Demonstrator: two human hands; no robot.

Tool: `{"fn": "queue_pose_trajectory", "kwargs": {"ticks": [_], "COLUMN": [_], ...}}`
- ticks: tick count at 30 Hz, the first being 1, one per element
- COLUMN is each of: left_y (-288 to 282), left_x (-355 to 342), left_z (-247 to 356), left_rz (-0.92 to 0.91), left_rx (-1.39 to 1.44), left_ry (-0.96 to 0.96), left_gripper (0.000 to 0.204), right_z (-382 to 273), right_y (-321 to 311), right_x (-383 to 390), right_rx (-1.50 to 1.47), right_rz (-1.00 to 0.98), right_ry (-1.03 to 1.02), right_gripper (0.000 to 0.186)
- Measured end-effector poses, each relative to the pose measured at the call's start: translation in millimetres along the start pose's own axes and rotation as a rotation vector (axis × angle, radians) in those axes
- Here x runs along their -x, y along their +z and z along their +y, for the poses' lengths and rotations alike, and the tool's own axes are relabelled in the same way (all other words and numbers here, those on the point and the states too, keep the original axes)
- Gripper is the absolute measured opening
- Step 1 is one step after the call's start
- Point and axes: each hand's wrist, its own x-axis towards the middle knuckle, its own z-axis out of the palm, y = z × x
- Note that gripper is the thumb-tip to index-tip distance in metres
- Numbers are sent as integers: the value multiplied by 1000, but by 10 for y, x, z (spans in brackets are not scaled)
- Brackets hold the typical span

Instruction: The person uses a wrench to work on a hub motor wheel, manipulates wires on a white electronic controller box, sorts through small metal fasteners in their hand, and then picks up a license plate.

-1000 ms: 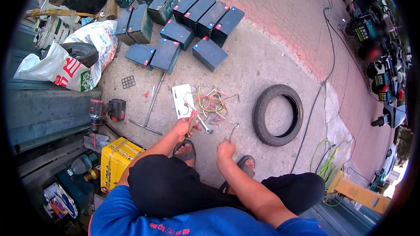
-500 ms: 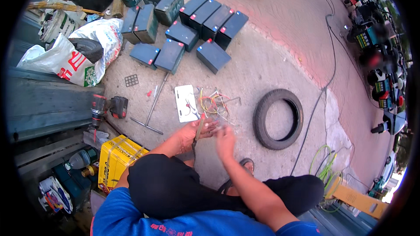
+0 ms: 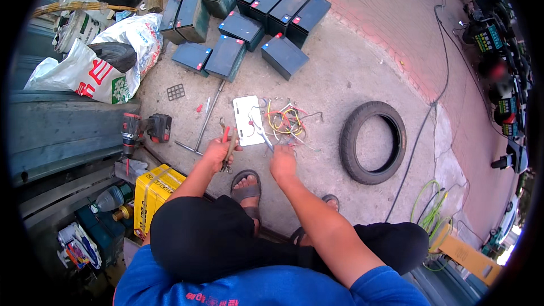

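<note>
The person is wearing a blue shirt (image 3: 277,283), its short sleeves (image 3: 382,283) leaving the forearms (image 3: 323,224) bare. Pinkish-red printed characters (image 3: 231,302) are showing on its front. Black trousers (image 3: 198,243) are covering both knees. Dark open-toed sandals (image 3: 246,192) are strapping across the feet (image 3: 249,182). The left hand (image 3: 217,152) and right hand (image 3: 283,162) are showing bare.
</note>
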Motion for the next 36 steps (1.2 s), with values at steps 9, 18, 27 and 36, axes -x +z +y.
{"fn": "queue_pose_trajectory", "kwargs": {"ticks": [9, 18, 27, 36], "left_y": [135, 85, -768, -395], "left_x": [-135, -121, -337, -443], "left_z": [-129, -74, 211, 322], "left_rz": [-51, -14, 648, 509], "left_rx": [15, -214, -1184, -1309], "left_ry": [-13, -4, 499, 886], "left_gripper": [34, 25, 17, 54], "right_z": [-12, -606, 282, 197], "right_y": [-72, -505, -863, -757], "right_x": [-53, -14, -575, -1118], "right_rx": [-125, -497, -99, 61], "right_rz": [-263, -538, 214, -166], "right_ry": [39, -103, 92, 218], "right_gripper": [23, 29, 75, 122]}}
